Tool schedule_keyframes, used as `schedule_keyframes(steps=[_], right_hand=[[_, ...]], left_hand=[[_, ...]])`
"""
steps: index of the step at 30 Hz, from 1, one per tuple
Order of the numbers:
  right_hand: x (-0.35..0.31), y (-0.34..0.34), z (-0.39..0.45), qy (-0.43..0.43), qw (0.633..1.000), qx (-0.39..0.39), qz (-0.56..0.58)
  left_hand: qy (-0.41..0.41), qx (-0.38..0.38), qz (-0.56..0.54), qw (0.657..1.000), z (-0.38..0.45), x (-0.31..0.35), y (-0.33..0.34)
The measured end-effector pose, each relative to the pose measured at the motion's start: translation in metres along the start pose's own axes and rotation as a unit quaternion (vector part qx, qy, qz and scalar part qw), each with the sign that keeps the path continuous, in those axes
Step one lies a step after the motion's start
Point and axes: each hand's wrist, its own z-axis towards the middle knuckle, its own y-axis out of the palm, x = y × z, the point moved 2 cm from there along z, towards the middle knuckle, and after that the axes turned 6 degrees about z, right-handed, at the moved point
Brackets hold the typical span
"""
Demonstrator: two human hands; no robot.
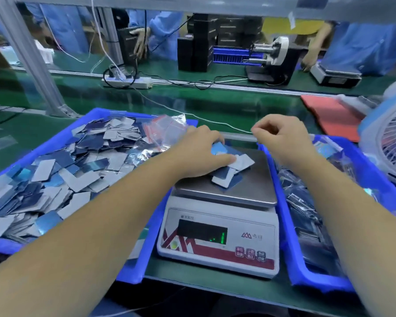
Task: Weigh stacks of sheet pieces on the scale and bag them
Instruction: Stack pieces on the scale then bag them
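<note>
A small heap of blue and grey sheet pieces (232,172) lies on the steel pan of the white scale (217,239), whose display glows green. My left hand (201,149) reaches over the pan's far left part and grips several of these pieces between thumb and fingers. My right hand (281,136) hovers above the pan's far right corner with its fingers curled and thumb against the forefinger; nothing shows plainly between them. Clear zip bags (167,128) with red strips lie at the back of the left bin.
A blue bin (55,138) on the left holds many loose sheet pieces. Right of the scale, a second blue bin (290,255) holds filled clear bags. A fan (389,138) stands at the far right beside a red sheet (329,115). People work across the green belt.
</note>
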Motion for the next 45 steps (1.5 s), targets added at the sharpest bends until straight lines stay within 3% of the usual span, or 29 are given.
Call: schedule_keyframes(steps=[6, 12, 18, 26, 45], right_hand=[[-0.006, 0.01, -0.003, -0.033, 0.998, -0.05, -0.029], [-0.007, 0.009, -0.007, -0.012, 0.996, -0.082, -0.037], [-0.015, 0.01, -0.01, -0.007, 0.993, -0.107, -0.05], [-0.017, 0.008, -0.012, -0.004, 0.99, -0.137, -0.045], [-0.019, 0.014, -0.016, 0.003, 0.974, -0.22, -0.062]], left_hand=[[-0.024, 0.015, -0.048, 0.998, -0.008, -0.017, 0.0], [-0.072, 0.173, -0.236, 0.954, -0.013, -0.039, -0.015], [-0.099, 0.173, -0.274, 0.941, -0.009, -0.044, -0.003], [-0.108, 0.149, -0.262, 0.947, -0.011, -0.041, 0.003], [0.076, 0.056, -0.076, 0.993, -0.024, -0.009, -0.004]])
